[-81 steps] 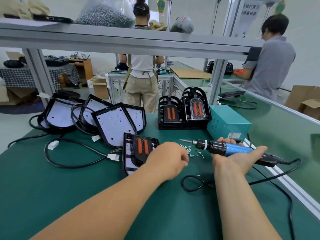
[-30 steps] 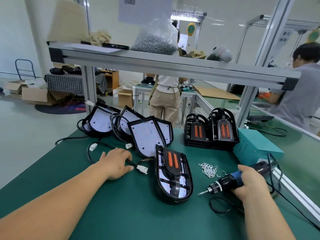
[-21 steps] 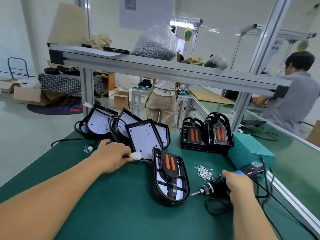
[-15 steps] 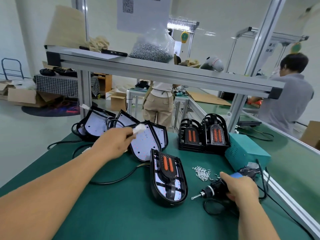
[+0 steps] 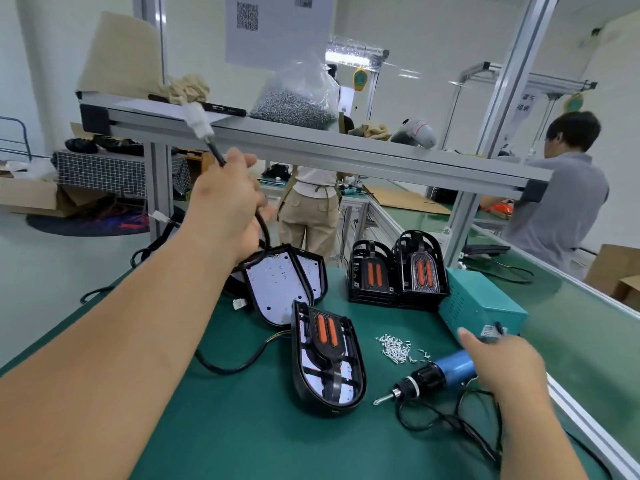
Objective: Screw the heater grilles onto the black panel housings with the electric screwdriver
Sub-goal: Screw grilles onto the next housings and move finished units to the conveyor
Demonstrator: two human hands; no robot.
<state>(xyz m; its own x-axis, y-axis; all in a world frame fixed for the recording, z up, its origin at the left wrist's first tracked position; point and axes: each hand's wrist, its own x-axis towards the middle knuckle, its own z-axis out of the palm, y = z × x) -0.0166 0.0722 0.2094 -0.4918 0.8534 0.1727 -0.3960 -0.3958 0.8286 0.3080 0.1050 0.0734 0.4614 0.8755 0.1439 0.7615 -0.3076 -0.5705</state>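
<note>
The left hand (image 5: 227,202) is hanging in the air over the far part of the green table (image 5: 225,438). Its fingers (image 5: 242,159) are curling tightly round a black cable (image 5: 215,151). A white plug (image 5: 198,120) is sticking up from the cable just above those fingers, and the rest of the cable is dropping out from under the palm toward the table. Below the left fingers, white-faced panels (image 5: 277,289) are leaning together. Nearer than those, and well below the left fingers, the black housing (image 5: 329,396) is lying flat on the table. The grille (image 5: 325,337) is sitting on top of it, showing two orange bars. Neither hand is touching it.

The right hand (image 5: 502,368) is closing over the rear of the blue screwdriver (image 5: 446,367), with the thumb (image 5: 465,337) sticking out. The other fingers are hiding under the hand, so how tightly they are gripping cannot be told. The screwdriver is pointing out to the left of these fingers, its bit down near the table between the hand and the housing. Loose screws (image 5: 396,349) are lying just left of the thumb, and a teal box (image 5: 485,306) is standing just beyond it.
</note>
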